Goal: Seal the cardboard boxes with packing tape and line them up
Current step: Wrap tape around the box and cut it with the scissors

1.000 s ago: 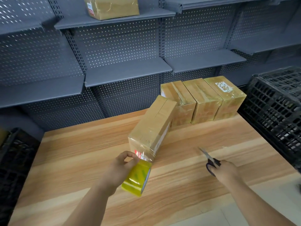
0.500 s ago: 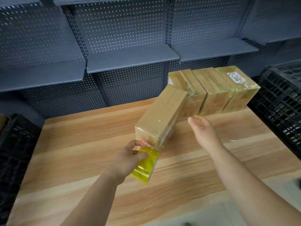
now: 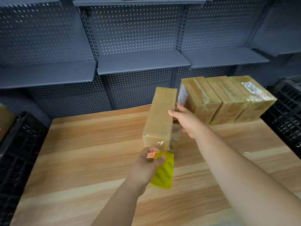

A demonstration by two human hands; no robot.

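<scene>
Your left hand (image 3: 146, 167) grips a roll of yellow packing tape (image 3: 163, 172) low over the wooden table (image 3: 91, 154), fingers and thumb curled round it, with the roll right at the near end of the cardboard box (image 3: 160, 115) you are working on. That box lies lengthwise toward the far edge of the table, its top seam running away from you and a glossy patch of tape showing on its near end. Your right hand (image 3: 187, 122) lies open against the box's right side, fingers straight and spread along the cardboard, thumb reaching to the top edge. The hand sits in the gap between this box and a row of three taped boxes at the far right of the table: the left one (image 3: 199, 98), with a white label on its left face, the middle one (image 3: 226, 98), and the right one (image 3: 254, 97), with a white label on top. The three stand side by side, touching, all closed and wrapped in shiny tape, so nothing inside any box can be seen. A black lattice crate (image 3: 287, 111) stands just right of the row; its inside is out of view. Another black crate (image 3: 19, 144) stands off the table's left edge, with a blurred tan shape (image 3: 4, 118) above its rim; whether that sits in the crate cannot be told. Grey pegboard shelving (image 3: 143, 62) fills the far wall.
</scene>
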